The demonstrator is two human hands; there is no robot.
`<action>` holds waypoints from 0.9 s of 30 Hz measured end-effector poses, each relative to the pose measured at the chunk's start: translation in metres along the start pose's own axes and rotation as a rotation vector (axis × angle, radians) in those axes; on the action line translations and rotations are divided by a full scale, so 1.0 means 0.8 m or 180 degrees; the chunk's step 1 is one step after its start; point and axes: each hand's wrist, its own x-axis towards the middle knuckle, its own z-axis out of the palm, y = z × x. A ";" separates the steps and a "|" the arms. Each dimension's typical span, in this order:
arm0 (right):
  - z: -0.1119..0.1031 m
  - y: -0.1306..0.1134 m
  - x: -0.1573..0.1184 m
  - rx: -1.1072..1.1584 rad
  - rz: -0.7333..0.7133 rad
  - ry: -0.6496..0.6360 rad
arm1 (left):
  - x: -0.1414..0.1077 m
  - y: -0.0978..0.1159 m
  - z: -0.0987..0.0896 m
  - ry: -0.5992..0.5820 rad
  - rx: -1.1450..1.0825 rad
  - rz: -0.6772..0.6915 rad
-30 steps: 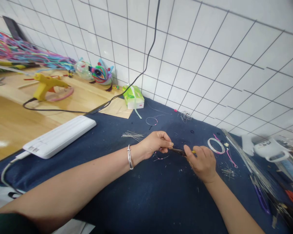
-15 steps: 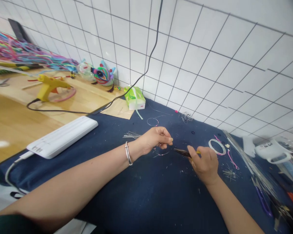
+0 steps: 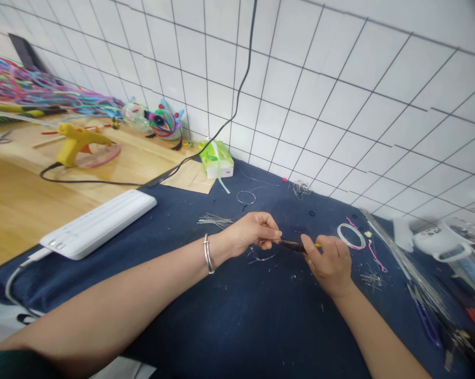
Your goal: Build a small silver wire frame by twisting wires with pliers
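My right hand (image 3: pixel 327 263) is closed around a pair of pliers (image 3: pixel 293 246) with dark jaws and a yellow handle. The jaw tips point left and meet the fingertips of my left hand (image 3: pixel 258 231). Thumb and forefinger of that left hand are pinched together; what lies between them is too small to make out. Just below the left hand, a thin wire piece with small pink beads (image 3: pixel 262 259) shows on the dark blue cloth (image 3: pixel 221 326). A thin wire ring (image 3: pixel 246 197) lies beyond, and cut wires (image 3: pixel 215 221) rest by the left wrist.
A white power bank (image 3: pixel 99 223) lies at left, near a yellow glue gun (image 3: pixel 79 145) with a black cord. A green tissue pack (image 3: pixel 216 159) stands by the tiled wall. At right are a tape roll (image 3: pixel 351 236), long wires (image 3: pixel 395 250), purple-handled scissors (image 3: pixel 427 321) and a white mug (image 3: pixel 442 243).
The pliers' tips have moved left and now reach my left fingertips, where a gap showed before. My left hand has dropped slightly and stays pinched.
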 end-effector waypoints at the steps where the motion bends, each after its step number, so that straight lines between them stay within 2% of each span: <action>1: 0.000 0.000 0.000 0.0000 -0.0013 0.0010 | 0.000 0.000 0.000 -0.0001 -0.0006 -0.0008; 27: -0.001 0.004 0.000 0.0089 -0.0131 0.0245 | 0.000 -0.002 0.006 -0.0053 -0.0317 -0.0311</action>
